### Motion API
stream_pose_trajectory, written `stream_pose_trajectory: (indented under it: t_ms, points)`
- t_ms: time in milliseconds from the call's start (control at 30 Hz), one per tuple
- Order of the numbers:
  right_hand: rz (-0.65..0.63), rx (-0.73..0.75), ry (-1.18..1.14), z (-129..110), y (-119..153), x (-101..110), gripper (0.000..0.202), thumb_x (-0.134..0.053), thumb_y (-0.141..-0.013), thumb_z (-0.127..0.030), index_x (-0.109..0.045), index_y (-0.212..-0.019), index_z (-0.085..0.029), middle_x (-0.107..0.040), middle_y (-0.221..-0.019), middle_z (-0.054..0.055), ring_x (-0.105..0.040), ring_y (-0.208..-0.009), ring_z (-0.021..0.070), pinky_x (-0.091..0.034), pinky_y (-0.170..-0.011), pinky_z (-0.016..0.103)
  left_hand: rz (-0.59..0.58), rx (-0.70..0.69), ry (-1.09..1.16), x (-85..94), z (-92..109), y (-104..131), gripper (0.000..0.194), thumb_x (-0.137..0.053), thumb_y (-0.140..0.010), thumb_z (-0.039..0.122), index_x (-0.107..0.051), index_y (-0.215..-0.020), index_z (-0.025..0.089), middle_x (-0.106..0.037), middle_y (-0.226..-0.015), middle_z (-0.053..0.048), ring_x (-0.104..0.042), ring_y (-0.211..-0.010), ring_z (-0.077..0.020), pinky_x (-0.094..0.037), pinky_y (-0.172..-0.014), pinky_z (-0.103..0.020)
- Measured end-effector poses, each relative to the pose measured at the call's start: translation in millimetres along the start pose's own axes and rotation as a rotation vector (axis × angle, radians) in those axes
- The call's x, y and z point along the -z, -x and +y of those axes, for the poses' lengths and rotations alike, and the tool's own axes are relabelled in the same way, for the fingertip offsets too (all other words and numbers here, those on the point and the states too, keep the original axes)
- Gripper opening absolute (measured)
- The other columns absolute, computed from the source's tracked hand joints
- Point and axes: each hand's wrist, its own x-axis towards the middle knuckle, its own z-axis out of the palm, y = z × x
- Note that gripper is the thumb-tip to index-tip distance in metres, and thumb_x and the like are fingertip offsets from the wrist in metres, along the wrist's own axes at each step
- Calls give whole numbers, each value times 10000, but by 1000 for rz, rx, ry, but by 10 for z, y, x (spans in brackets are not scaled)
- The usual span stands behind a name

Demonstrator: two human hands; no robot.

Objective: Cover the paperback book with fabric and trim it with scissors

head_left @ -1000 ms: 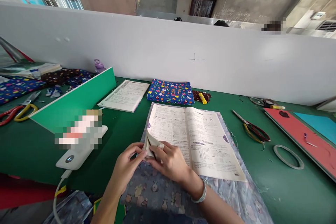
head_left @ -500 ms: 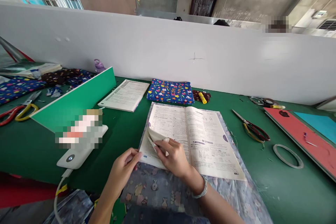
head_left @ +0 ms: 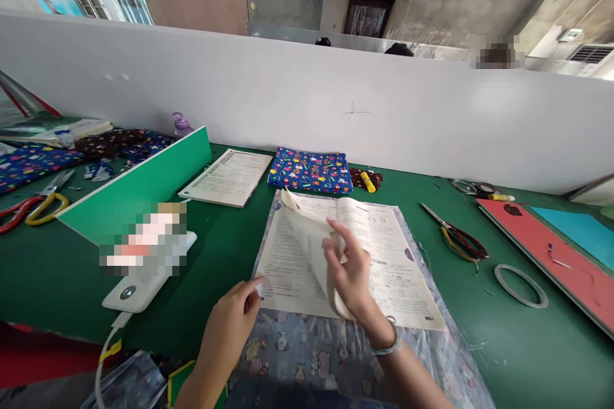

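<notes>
An open book lies on grey-blue patterned fabric. My left hand is at the book's lower left corner, its fingers bent around the edge with the index fingertip on the page. Over the middle of the book is my right hand, its fingers apart and slightly bent. A lifted page curves up from the left side and leans against this hand, partly hidden behind it.
Beyond the book are folded blue patterned cloth and a yellow glue stick. Scissors, a tape ring and a red board lie right. A white power bank, booklet and green divider stand left.
My right hand has moved right and up, and the page that was curled at its lower left corner is now raised across the book. My left hand has stayed near the corner.
</notes>
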Motion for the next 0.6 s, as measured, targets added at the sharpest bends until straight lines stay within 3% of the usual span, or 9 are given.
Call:
stream_pose_trajectory:
  t_ms: [67, 133, 233, 333, 433, 500, 600]
  points:
    - [120, 26, 39, 43, -34, 205, 326, -544, -883, -232, -610, -1201, -210, -710, -1053, 68, -488, -485, 66, -438, -479, 222, -17, 14, -51, -3, 23, -4, 454, -354, -891, 356, -601, -1247, 219, -670, -934, -106, -636, -699, -189, -415, -524, -228]
    - [289, 9, 112, 88, 3, 439, 313, -566, -876, -232, -635, -1181, -220, -705, -1066, 79, -449, -466, 57, -415, -469, 227, -44, 35, -92, 5, 56, -6, 477, -332, -889, 356, -590, -1263, 210, -669, -973, -113, -630, -676, -188, -394, -499, -230]
    - [528, -138, 286, 147, 195, 807, 342, -600, -858, -293, -657, -1181, -197, -708, -912, 78, -316, -418, 48, -310, -402, 225, -81, 61, -141, 25, 106, -7, 507, -298, -891, 360, -564, -1288, 192, -667, -966, -116, -611, -615, -183, -362, -465, -237]
    - [629, -360, 395, 246, 493, 1148, 446, -599, -847, -384, -636, -1230, -159, -661, -726, 60, -324, -421, 66, -307, -398, 226, -78, 46, -185, 24, 121, -14, 503, -283, -894, 353, -554, -1283, 184, -666, -949, -114, -609, -608, -182, -357, -465, -234]
    - [533, -600, 373, 451, 800, 1437, 562, -550, -844, -482, -565, -1309, -168, -655, -729, 65, -513, -495, 132, -417, -455, 254, -48, 4, -264, -7, 99, -30, 470, -269, -898, 333, -565, -1232, 186, -663, -968, -117, -609, -606, -180, -353, -462, -234]
    - [361, -716, 437, 623, 968, 1598, 610, -529, -834, -522, -521, -1340, -181, -655, -727, 55, -586, -552, 179, -462, -501, 287, -24, -37, -311, -35, 86, -41, 451, -250, -907, 319, -562, -1204, 186, -658, -1007, -126, -620, -633, -186, -358, -467, -235]
    - [95, -710, 678, 826, 1115, 1771, 603, -464, -853, -550, -511, -1326, -179, -654, -750, 59, -631, -655, 243, -503, -577, 354, -25, -70, -319, -64, 79, -41, 435, -233, -915, 310, -537, -1201, 188, -646, -1071, -145, -637, -672, -195, -366, -463, -234]
